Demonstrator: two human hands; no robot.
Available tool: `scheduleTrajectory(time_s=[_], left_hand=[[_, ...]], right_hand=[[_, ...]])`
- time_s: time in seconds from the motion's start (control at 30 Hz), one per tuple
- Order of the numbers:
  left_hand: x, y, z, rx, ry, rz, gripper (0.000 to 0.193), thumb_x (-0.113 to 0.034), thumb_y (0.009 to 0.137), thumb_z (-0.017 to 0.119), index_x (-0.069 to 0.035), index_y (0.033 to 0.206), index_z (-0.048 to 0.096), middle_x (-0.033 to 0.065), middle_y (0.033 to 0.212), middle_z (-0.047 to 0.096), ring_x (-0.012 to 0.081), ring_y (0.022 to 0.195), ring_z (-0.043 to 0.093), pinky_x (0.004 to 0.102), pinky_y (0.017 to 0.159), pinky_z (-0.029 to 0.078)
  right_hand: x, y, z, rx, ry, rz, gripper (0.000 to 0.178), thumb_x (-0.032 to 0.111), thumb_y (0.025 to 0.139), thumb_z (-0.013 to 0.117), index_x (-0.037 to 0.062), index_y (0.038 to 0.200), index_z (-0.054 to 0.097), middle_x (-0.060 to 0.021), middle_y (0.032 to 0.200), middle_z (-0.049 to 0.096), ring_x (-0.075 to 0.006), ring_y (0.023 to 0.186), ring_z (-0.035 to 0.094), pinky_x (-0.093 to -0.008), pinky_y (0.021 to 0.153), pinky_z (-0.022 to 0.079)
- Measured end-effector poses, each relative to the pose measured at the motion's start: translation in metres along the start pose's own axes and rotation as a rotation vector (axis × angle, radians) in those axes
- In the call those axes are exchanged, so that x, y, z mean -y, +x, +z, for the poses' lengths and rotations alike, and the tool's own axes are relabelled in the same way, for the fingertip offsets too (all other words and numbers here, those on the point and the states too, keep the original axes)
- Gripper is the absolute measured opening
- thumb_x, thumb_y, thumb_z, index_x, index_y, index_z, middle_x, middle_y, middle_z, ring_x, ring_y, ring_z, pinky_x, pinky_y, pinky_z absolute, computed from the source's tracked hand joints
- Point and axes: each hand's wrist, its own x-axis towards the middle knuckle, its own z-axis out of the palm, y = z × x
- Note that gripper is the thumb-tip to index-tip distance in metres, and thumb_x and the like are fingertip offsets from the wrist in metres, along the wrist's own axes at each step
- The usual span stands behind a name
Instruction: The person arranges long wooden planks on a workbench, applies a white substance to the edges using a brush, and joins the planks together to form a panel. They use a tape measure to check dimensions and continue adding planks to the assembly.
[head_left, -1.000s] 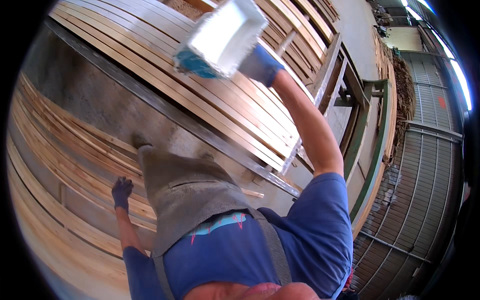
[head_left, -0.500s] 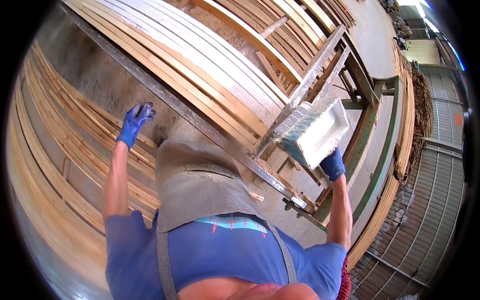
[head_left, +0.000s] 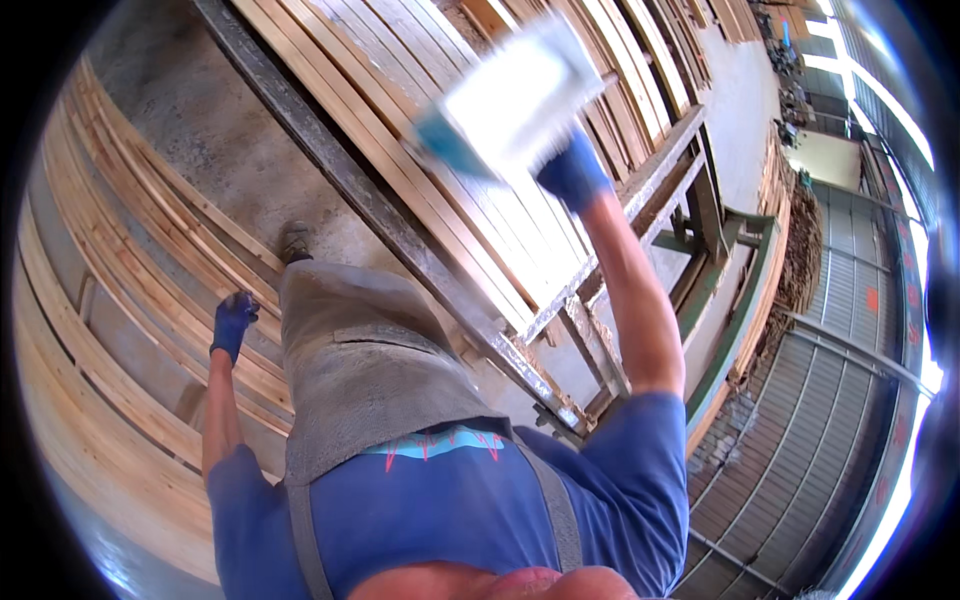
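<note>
My right hand [head_left: 574,172], in a blue glove, grips a rectangular tub [head_left: 520,95] with a white, coated-looking inside and a teal outer side. Motion blurs the tub as it hangs tilted above a row of long wooden strips [head_left: 395,85]. A pale, shiny wet coat covers part of those strips. My left hand [head_left: 234,322], also gloved in blue, hangs low at my side with its fingers curled in and nothing visible in them. It is nearest to long boards stacked on the left.
A dark metal rail [head_left: 330,170] edges the rack beneath the strips. Curved-looking long boards [head_left: 130,240] lie at my left. Crusted crossbars [head_left: 665,185] and a green metal frame [head_left: 745,300] stand at the right. My shoe [head_left: 295,240] shows on the concrete floor.
My right hand has swung the tub forward and left, from the rack's end to over the strips. My left hand has dropped lower and nearer my body. My view has shifted.
</note>
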Motion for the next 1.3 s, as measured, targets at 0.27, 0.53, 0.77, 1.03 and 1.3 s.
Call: scheduleTrajectory(time_s=[0.27,0.53,0.77,1.03,1.3], left_hand=[[-0.085,0.007,0.057,0.056,-0.018,0.162,0.032,-0.029,0.096,0.057,-0.003,0.114,0.062,0.0075,0.095,0.067,0.0131,0.08,0.064,0.0269,0.07,0.053],[0.026,-0.015,0.03,-0.081,0.042,-0.352,0.025,-0.036,0.092,0.056,-0.016,0.103,0.065,0.0067,0.075,0.067,0.0147,0.054,0.06,0.0232,0.046,0.039],[0.035,-0.051,0.043,-0.099,0.109,-0.404,0.028,-0.037,0.091,0.058,-0.013,0.105,0.062,0.0079,0.079,0.067,0.016,0.053,0.059,0.0242,0.046,0.038],[-0.01,0.006,0.051,0.068,0.048,-0.039,0.027,-0.035,0.093,0.06,-0.01,0.101,0.063,0.0061,0.08,0.068,0.0147,0.061,0.063,0.0257,0.05,0.044],[-0.055,-0.008,0.053,-0.075,-0.088,-0.136,0.028,-0.034,0.096,0.053,-0.011,0.108,0.065,0.0057,0.09,0.071,0.0167,0.075,0.068,0.0256,0.059,0.05]], right_hand=[[0.062,0.055,0.0,-0.063,0.329,0.08,0.026,0.022,0.093,0.057,0.0036,0.109,0.066,-0.0196,0.103,0.068,-0.0314,0.096,0.064,-0.0413,0.086,0.053],[-0.01,-0.282,0.035,-0.068,0.809,0.454,0.033,0.011,0.085,0.063,0.0039,0.117,0.058,-0.0147,0.112,0.062,-0.0271,0.106,0.058,-0.0387,0.094,0.047],[-0.033,-0.374,0.028,0.008,0.41,0.395,0.039,0.008,0.083,0.065,0.0043,0.121,0.058,-0.0166,0.12,0.061,-0.0328,0.115,0.055,-0.0415,0.099,0.043],[-0.005,-0.173,0.04,-0.126,0.44,0.005,0.014,0.008,0.076,0.061,0.0045,0.089,0.067,-0.0158,0.086,0.066,-0.0379,0.086,0.06,-0.047,0.079,0.048],[-0.053,-0.392,0.093,0.006,0.429,0.456,0.042,0.016,0.089,0.06,0.0062,0.129,0.052,-0.0125,0.126,0.059,-0.0273,0.12,0.052,-0.0398,0.104,0.039]])
